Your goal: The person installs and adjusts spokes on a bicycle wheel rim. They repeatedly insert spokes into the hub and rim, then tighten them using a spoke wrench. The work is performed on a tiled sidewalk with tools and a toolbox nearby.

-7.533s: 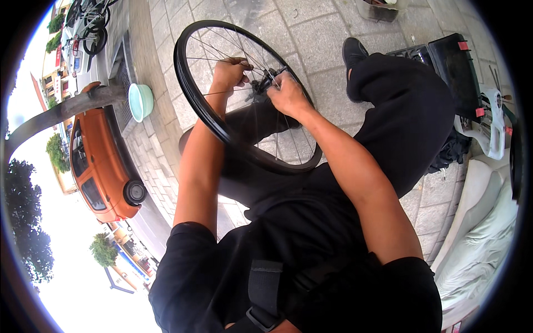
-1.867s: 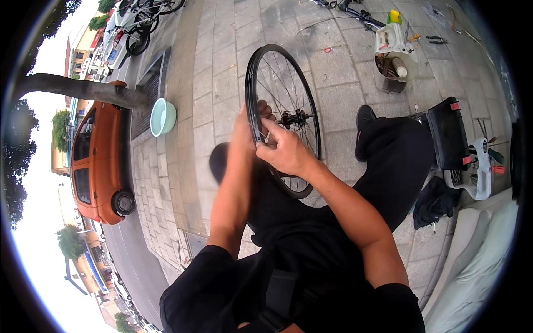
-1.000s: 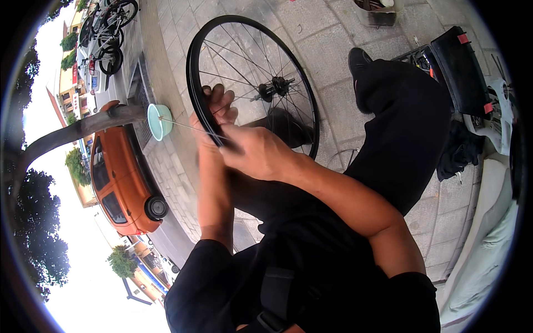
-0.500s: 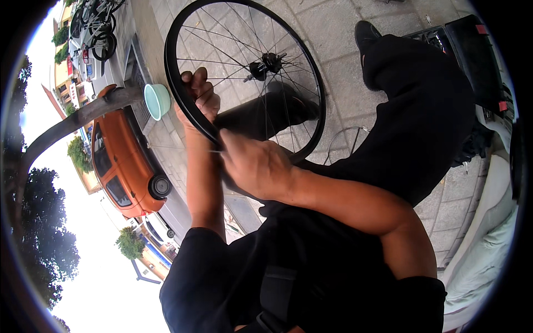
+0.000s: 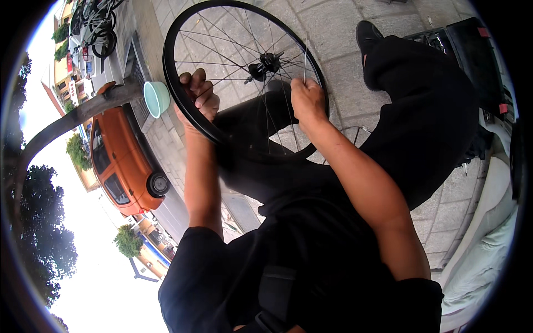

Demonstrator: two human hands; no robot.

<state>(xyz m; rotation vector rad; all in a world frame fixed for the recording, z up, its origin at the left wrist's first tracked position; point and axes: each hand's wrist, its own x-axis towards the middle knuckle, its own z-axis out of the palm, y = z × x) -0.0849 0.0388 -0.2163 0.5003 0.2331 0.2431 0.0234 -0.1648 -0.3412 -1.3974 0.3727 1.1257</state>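
Observation:
A black bicycle wheel rim (image 5: 170, 66) without a tyre leans over my leg, laced with thin spokes to a black hub (image 5: 264, 66) at its centre. My left hand (image 5: 200, 97) is closed around the rim's left side, fingers curled over its inner edge. Across the wheel, my right hand (image 5: 307, 100) is pinched near the rim's right side. A thin, pale metal rod (image 5: 305, 53) sticks up out of its fingers; its lower end is hidden in the hand, so I cannot tell whether it is a loose spoke.
On the paving to the left stands a pale green basin (image 5: 157, 100). A bent tree trunk (image 5: 83, 114), an orange car (image 5: 119, 161) and parked bicycles (image 5: 102, 41) lie beyond it. At the right is an opened black toolbox (image 5: 472, 64), past my knee and shoe (image 5: 367, 36).
My right hand has moved from the rim's lower left side across to its right side, where the thin rod now shows. My left hand keeps its place on the rim.

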